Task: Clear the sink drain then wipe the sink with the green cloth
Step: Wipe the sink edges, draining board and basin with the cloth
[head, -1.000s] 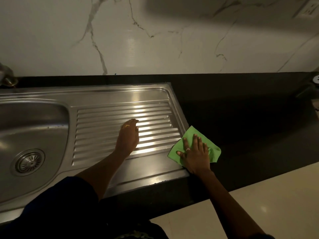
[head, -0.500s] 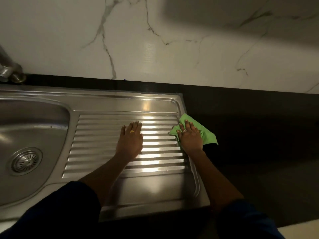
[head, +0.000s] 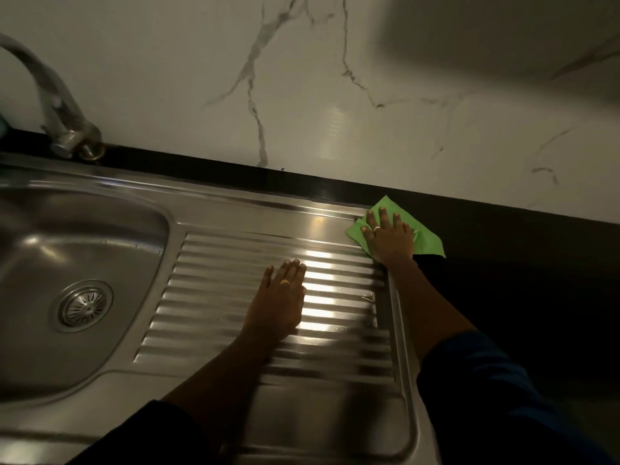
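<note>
A steel sink (head: 214,209) with a ribbed drainboard (head: 339,270) fills the lower left. Its round drain strainer (head: 84,306) sits in the bowl at the left, with nothing on it. The green cloth (head: 424,241) lies at the drainboard's far right corner, half on the black counter. My right hand (head: 389,238) presses flat on the cloth with fingers spread. My left hand (head: 278,303) rests flat on the ribs in the middle of the drainboard, fingers straight and holding nothing.
A metal tap (head: 57,105) curves up at the back left of the sink. A white marble wall (head: 335,95) stands behind. The black counter (head: 520,280) runs to the right of the drainboard.
My right hand has slid the green cloth along the drainboard's right edge from the near corner to the far corner. My left hand has stayed flat on the ribs.
</note>
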